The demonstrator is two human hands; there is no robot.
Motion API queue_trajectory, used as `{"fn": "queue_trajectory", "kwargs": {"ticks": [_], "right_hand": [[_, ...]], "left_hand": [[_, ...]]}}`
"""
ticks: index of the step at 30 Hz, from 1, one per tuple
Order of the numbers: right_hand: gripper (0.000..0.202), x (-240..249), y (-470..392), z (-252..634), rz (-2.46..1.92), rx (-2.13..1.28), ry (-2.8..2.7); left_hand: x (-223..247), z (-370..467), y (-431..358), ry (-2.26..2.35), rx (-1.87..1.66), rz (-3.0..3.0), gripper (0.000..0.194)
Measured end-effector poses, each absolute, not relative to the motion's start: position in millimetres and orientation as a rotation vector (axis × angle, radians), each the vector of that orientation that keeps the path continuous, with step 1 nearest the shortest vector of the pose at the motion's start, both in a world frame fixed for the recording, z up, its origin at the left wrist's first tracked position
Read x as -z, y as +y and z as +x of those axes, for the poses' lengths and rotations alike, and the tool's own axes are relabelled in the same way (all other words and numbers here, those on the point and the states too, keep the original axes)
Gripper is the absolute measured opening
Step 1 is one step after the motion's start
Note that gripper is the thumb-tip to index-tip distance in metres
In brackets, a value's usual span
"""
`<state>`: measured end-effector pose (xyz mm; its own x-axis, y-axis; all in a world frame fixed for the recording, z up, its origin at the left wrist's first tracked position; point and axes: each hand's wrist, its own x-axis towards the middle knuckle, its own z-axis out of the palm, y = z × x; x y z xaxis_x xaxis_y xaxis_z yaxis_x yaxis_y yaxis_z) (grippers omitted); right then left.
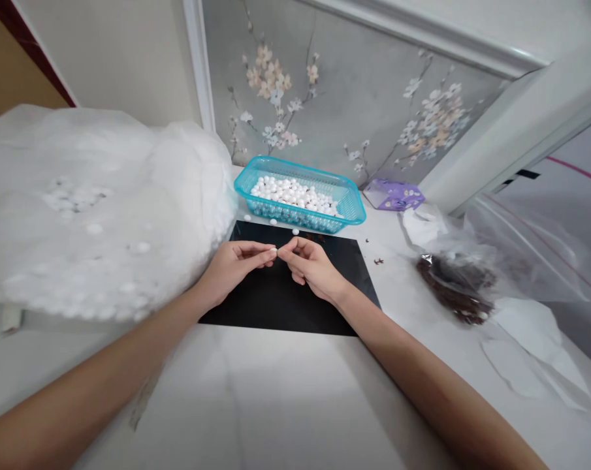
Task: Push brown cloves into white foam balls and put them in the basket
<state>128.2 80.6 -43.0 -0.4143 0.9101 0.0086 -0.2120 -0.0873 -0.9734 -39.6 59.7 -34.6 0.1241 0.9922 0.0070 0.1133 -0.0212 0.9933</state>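
Both hands meet above a black mat (275,303) on the white table. My left hand (236,264) pinches a small white ball (274,250) between thumb and fingertips. Fingertip to fingertip with it, my right hand (312,264) is closed in a pinch at the ball's right side; whatever sits between its fingers is too small to make out. Just beyond the hands, a blue plastic basket (351,196) holds many similar white balls (295,194). A few loose white balls (296,232) lie between the basket and the mat.
A large translucent bag (104,228) of white balls fills the left side. To the right lie a clear plastic bag with dark brown pieces (456,287), white paper (535,333), a purple packet (394,194) and tiny brown bits (378,261). A floral wall panel (324,124) stands behind.
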Motion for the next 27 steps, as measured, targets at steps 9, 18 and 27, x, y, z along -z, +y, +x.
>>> {"fn": "queue_trajectory", "kwargs": {"ticks": [9, 18, 27], "right_hand": [[0.031, 42.9, 80.9, 132.4, -0.802, -1.692, -1.37], [0.029, 42.3, 80.7, 130.9, -0.838, -1.671, -1.362], [0.028, 33.7, 85.4, 133.8, -0.879, -1.468, -1.472]], "left_hand": [[36.2, -42.2, 59.8, 1.157, -1.043, 1.342, 0.026], [32.2, -38.6, 59.8, 1.161, -1.053, 1.286, 0.027], [29.0, -37.1, 60.0, 1.187, -1.04, 1.28, 0.03]]}}
